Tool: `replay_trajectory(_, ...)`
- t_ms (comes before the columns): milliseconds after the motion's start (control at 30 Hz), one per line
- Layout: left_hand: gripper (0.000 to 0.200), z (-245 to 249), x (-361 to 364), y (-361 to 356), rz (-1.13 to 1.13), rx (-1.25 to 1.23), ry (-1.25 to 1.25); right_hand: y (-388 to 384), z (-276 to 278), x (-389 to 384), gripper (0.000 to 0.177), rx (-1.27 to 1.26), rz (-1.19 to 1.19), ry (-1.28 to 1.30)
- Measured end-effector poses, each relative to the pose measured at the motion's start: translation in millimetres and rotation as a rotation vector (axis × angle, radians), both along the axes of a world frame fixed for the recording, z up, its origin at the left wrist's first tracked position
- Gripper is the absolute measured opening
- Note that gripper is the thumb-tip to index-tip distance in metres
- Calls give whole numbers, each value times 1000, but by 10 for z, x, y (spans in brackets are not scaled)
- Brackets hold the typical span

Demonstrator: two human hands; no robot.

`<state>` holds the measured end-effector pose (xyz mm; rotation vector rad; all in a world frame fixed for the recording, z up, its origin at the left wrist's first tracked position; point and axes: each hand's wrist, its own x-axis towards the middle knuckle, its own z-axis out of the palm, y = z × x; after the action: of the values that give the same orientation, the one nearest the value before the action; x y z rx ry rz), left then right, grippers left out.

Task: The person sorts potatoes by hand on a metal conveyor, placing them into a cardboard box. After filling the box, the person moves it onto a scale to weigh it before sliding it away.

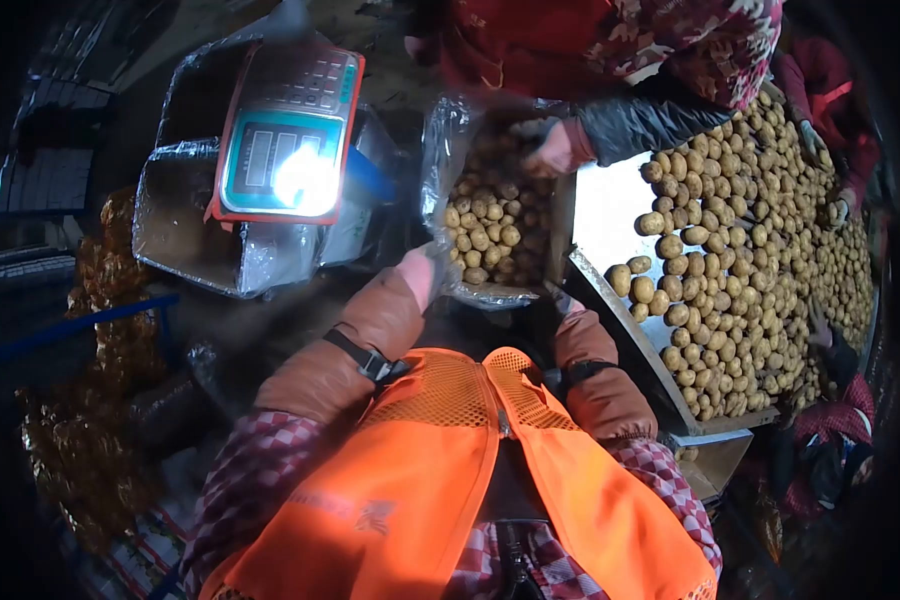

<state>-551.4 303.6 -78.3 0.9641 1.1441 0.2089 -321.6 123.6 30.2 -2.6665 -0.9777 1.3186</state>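
Clear plastic bag (438, 150) at centre frame looks nearly full of potatoes (485, 225). The left hand (418, 276) fingers clamp its edge. The right hand is hidden, so I cannot tell its grip. Heaps more lie on the desk (605, 210).

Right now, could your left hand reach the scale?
Probably yes. The scale sits just up and left of the left hand, with nothing between them. But that hand grips the edge of the bag of potatoes, so it would have to let go first.

Orange vest (450, 470), yellow-brown potatoes (730, 250)
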Motion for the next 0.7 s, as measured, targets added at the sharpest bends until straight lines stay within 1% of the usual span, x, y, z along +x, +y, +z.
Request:
replay_trajectory(33,36,470,227,-16,193,-159,-133,113,-133,-15,41,69,11,32)
replay_trajectory(100,37,979,339,105,118,-261,-511,346,-353,-43,37,211,1,116)
replay_trajectory(133,37,1290,395,84,135,-254,-514,456,-448,-58,35,269,-8,158)
replay_trajectory(167,39,1616,477,19,-34,-73,-417,535,-511,-68,33,309,-29,207)
replay_trajectory(200,41,1786,527,-14,-199,115,-315,627,-553,-71,31,347,-50,249)
replay_trajectory(233,41,1763,499,-19,-174,135,-317,703,-568,-69,29,385,-78,307)
replay_trajectory(267,40,1656,410,-16,-16,-43,-394,755,-567,-73,27,409,-106,371)
replay_trajectory(333,41,1322,173,-71,140,48,-333,873,-488,-111,23,453,-197,534)
replay_trajectory(367,41,1056,92,-77,176,78,-325,924,-416,-130,21,461,-244,614)
replay_trajectory(400,39,764,31,-95,466,30,-269,988,-377,-146,20,472,-303,700)
replay_trajectory(467,43,271,-47,-215,583,232,-39,1209,-404,-178,17,518,-412,872)
replay_trajectory(500,47,22,-86,-271,636,320,94,1342,-551,-198,16,575,-418,950)
replay_trajectory(533,51,-390,-95,-312,649,296,-17,1503,-964,-236,22,705,-324,1048)
replay_trajectory(567,47,-414,-26,-342,659,151,-13,1632,-1358,-279,27,835,-230,1141)
replay_trajectory(600,45,-485,91,-388,669,-58,-64,1580,-1248,-311,35,875,89,934)
replay_trajectory(633,43,-633,223,-412,716,-292,-133,1500,-907,-247,35,889,105,937)
replay_trajectory(667,41,-796,319,-453,776,-511,-197,1370,-367,-146,37,954,317,712)
replay_trajectory(700,41,-998,419,-502,841,-713,-229,1226,-19,-69,40,1003,521,476)
